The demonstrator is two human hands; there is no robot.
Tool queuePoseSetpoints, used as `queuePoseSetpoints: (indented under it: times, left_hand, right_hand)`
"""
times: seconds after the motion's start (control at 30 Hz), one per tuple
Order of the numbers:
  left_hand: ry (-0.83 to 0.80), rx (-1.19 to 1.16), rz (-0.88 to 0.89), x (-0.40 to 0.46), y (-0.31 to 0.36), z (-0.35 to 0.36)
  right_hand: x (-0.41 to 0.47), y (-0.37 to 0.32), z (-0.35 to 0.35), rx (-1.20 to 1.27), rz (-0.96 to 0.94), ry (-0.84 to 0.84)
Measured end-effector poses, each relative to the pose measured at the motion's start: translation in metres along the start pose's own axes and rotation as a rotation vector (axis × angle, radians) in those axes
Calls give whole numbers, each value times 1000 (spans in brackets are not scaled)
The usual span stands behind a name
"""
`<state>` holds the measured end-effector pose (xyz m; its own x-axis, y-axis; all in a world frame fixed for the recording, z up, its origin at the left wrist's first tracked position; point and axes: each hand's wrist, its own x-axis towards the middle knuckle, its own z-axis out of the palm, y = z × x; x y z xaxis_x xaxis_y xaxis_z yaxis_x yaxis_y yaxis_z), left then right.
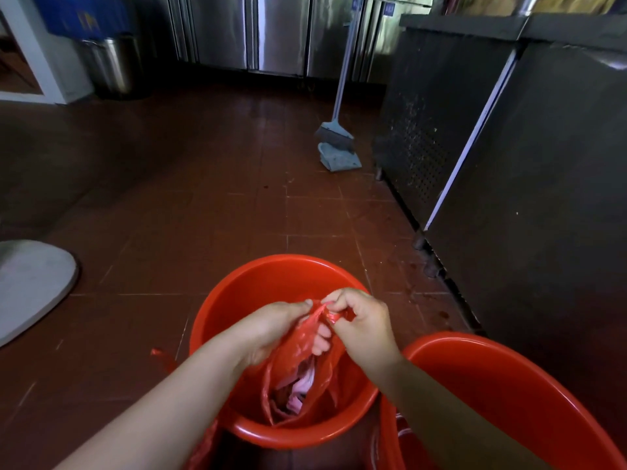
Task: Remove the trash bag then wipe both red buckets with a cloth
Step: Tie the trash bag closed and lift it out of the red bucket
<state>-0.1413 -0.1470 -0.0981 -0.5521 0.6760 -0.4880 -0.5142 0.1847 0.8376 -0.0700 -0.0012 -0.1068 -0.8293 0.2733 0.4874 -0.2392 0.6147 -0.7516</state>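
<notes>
Red plastic fills the lower middle of the head view: a red trash bag (302,361) stands gathered inside the near red bucket (217,320), its neck drawn up between two bare hands. Both forearms reach forward and inward from the bottom corners of the view and meet over the bucket's mouth. The left hand (274,330) has its thumb on the bag's upper edge and its fingers curled into the plastic below. The right hand (359,320) is bent at the wrist, thumb and fingertips pinching a twisted strip at the bag's top. The two hands sit close together, nearly touching, each clamped on the bag. Pale pink crumpled waste shows through the bag's open side, below the hands.

Two red buckets are in view: the one holding the bag, and a second bucket (509,385) just beside it at the lower right corner. One trash bag is being held; a loose scrap of red plastic (163,357) lies on the brown tiled floor (169,215) by the first bucket's left wall. Farther back, one broom (334,130) and dustpan (339,156) lean beside a steel counter (526,164)
</notes>
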Motion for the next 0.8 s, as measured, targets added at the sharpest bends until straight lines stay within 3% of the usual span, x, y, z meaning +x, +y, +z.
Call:
queuePoseSetpoints:
  times: [0.17, 0.4, 0.63, 0.8]
  left_hand:
    - [94, -253, 81, 9, -10, 7]
    - [145, -455, 174, 19, -16, 11]
    - [168, -513, 227, 17, -13, 9]
    - [279, -349, 258, 19, -15, 12]
  right_hand:
    - [-8, 8, 10, 128, 29, 37]
    - [-10, 10, 11, 116, 10, 47]
    - [-7, 18, 13, 112, 17, 32]
    - [-8, 18, 13, 96, 18, -1]
